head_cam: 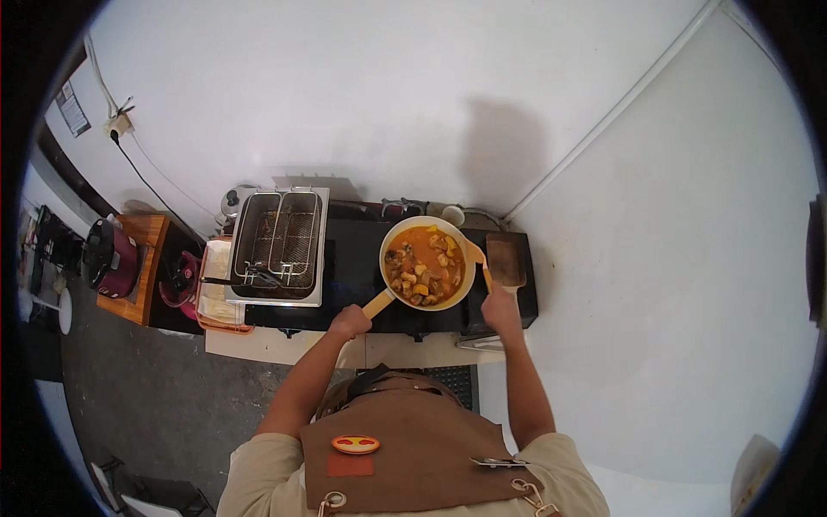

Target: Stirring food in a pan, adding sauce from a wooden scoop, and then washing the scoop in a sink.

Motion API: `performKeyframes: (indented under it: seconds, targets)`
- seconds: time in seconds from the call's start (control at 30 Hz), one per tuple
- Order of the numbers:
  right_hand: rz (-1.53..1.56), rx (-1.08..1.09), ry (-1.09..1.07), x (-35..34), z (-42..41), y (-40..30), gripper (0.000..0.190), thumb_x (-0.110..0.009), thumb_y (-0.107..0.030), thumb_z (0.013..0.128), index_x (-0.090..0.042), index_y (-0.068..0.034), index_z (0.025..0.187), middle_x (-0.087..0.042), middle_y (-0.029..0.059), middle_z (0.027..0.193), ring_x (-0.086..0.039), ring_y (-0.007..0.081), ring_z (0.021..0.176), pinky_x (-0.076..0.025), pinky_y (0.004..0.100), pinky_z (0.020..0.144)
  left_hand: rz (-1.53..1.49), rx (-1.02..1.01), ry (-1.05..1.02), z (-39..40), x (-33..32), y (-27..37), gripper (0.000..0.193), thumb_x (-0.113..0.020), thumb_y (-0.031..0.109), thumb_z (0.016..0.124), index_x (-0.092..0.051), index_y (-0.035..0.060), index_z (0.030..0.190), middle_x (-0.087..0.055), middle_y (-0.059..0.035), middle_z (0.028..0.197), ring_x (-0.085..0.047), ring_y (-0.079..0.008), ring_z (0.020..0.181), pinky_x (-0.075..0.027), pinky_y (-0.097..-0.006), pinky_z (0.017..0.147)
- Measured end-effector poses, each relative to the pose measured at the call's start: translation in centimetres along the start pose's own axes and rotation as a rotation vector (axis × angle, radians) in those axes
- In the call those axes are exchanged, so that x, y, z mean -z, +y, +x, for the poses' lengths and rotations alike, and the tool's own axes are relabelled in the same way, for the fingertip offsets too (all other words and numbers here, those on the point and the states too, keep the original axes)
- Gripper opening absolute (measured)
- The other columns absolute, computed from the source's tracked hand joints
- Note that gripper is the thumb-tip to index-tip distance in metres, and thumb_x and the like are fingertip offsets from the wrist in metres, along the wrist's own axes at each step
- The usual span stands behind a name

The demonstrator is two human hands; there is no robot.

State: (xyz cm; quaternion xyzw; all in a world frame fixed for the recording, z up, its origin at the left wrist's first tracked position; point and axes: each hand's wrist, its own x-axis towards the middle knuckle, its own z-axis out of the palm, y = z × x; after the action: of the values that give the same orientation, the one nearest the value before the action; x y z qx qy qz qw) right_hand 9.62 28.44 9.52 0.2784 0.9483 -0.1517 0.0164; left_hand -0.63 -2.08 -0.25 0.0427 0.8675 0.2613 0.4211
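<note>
My left hand (351, 322) grips the pale yellow handle (378, 304) of a cream-coloured pan (402, 226). An orange stew (426, 265) with chunks that look like meat and yellow vegetable pieces fills much of the pan, which sits over the black gas stove (355, 258). In my right hand (501, 311) is the handle of an orange-yellow spatula (478, 253). Its head is at the pan's right rim, outside the stew; whether it touches the rim I cannot tell.
Left of the pan stands a deep fryer (276, 300) with two wire baskets (300, 239). Farther left are a paper-lined tray (215, 284) and a maroon electric cooker (113, 258) on a wooden cabinet (152, 245). A brown rectangular pan (506, 258) is to the right, by the white wall (646, 258).
</note>
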Motion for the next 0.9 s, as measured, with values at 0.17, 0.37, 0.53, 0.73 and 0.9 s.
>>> performKeyframes:
  seconds: [0.17, 0.37, 0.53, 0.73, 0.9]
  targets:
    - [0.213, -0.112, -0.033, -2.6, -0.9, -4.3, 0.027, -0.046, -0.009, 0.084, -0.05, 0.004, 0.108, -0.06, 0.0327, 0.093, -0.058, 0.0467, 0.091, -0.048, 0.0506, 0.079, -0.006, 0.0, 0.017, 0.2, -0.5, -0.8, 0.027, -0.056, 0.015, 0.074, -0.063, -0.008, 0.085, -0.063, -0.0151, 0.067, -0.061, -0.0213, 0.05, -0.048, -0.0337, 0.046]
    - [0.192, -0.013, -0.012, -4.9, 3.1, -4.5, 0.033, -0.05, -0.008, 0.081, -0.05, 0.002, 0.113, -0.062, 0.0293, 0.093, -0.06, 0.043, 0.091, -0.049, 0.0491, 0.078, 0.056, 0.028, -0.008, -0.3, -0.1, 0.4, 0.032, -0.058, 0.015, 0.073, -0.066, -0.0059, 0.095, -0.068, -0.0172, 0.08, -0.067, -0.0242, 0.061, -0.053, -0.0347, 0.06]
    - [-0.097, 0.325, -0.093, -2.3, 6.4, -4.9, 0.04, -0.057, -0.01, 0.078, -0.053, -0.007, 0.117, -0.064, 0.0205, 0.093, -0.062, 0.0364, 0.087, -0.05, 0.0452, 0.074, 0.048, 0.061, -0.015, 0.6, -0.4, -0.5, 0.032, -0.059, 0.015, 0.072, -0.067, -0.0047, 0.096, -0.068, -0.0175, 0.084, -0.067, -0.0244, 0.065, -0.053, -0.0347, 0.063]
    - [-0.284, 0.625, -0.203, 0.7, 8.2, -5.3, 0.045, -0.056, -0.011, 0.078, -0.056, -0.019, 0.122, -0.062, 0.0165, 0.091, -0.062, 0.0337, 0.083, -0.051, 0.0437, 0.071, 0.055, 0.054, -0.008, 0.6, 0.2, 0.0, 0.032, -0.06, 0.016, 0.071, -0.067, -0.0031, 0.096, -0.069, -0.017, 0.085, -0.068, -0.0247, 0.069, -0.054, -0.0349, 0.066]
    - [-0.374, 0.795, -0.152, 2.7, 5.8, -4.5, 0.036, -0.053, -0.012, 0.078, -0.062, -0.019, 0.113, -0.062, 0.0156, 0.085, -0.062, 0.0329, 0.08, -0.05, 0.0454, 0.067, 0.014, 0.036, 0.064, 1.8, -1.3, -3.1, 0.041, -0.064, 0.025, 0.072, -0.066, 0.0024, 0.105, -0.066, -0.0165, 0.104, -0.066, -0.0283, 0.094, -0.052, -0.0382, 0.083]
